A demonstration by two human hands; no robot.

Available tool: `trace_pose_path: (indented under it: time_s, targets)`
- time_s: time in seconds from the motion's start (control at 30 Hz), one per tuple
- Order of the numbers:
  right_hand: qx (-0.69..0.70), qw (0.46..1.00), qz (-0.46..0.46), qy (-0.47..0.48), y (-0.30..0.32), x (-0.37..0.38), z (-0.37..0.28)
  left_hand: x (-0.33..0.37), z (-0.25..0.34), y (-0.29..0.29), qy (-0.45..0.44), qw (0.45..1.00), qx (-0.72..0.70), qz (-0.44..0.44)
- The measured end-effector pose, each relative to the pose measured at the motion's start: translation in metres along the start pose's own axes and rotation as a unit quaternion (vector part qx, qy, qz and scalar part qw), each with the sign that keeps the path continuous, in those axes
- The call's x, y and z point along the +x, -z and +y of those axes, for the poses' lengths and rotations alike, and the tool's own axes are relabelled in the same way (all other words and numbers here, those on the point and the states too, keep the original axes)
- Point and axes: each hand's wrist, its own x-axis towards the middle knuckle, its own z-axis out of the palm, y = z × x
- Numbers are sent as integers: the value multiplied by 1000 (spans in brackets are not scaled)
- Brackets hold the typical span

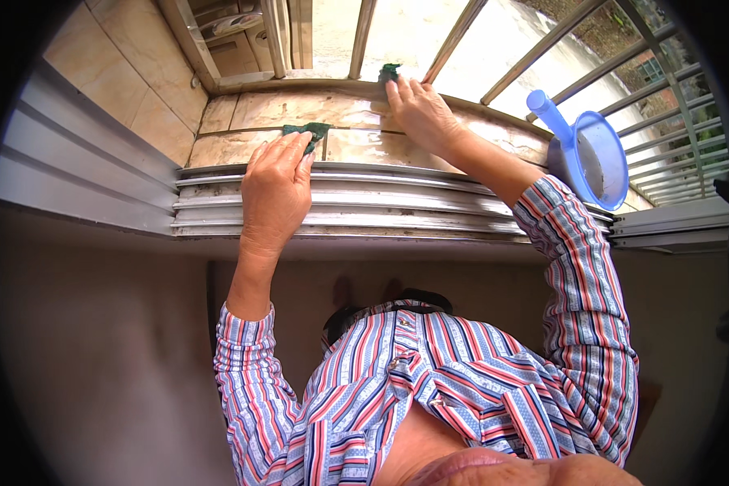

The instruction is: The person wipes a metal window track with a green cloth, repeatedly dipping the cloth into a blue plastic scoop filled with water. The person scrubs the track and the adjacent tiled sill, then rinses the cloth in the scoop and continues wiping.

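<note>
My left hand [277,190] is at the inner edge of the tiled window sill [255,109], its fingers together on a dark green cloth [314,130] that sticks out past the fingertips. Farther out and to the right, my right hand [424,116] grips a small dark green scrubbing pad [390,71]. That pad is up against the outer edge of the sill, near the foot of a metal bar [363,36]. The tiles between the two hands look wet and shiny. My palms are turned away, so part of each grip is hidden.
A blue plastic dipper [599,158] with a thick handle stands on the sill beyond my right forearm. Aluminium sliding-window tracks [381,198] run along the near side. Window bars close off the far side, and a white frame [89,138] stands at the left.
</note>
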Motion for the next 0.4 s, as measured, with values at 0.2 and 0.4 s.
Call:
trace_pose_path:
  time_s: [0.2,0.4]
  targets:
    - [124,989,-47,-65,-23,19,39,38,42,-28,12,1000,1,-28]
    - [167,975,-142,25,-22,-84,89,34,61,-50,11,999,21,-27]
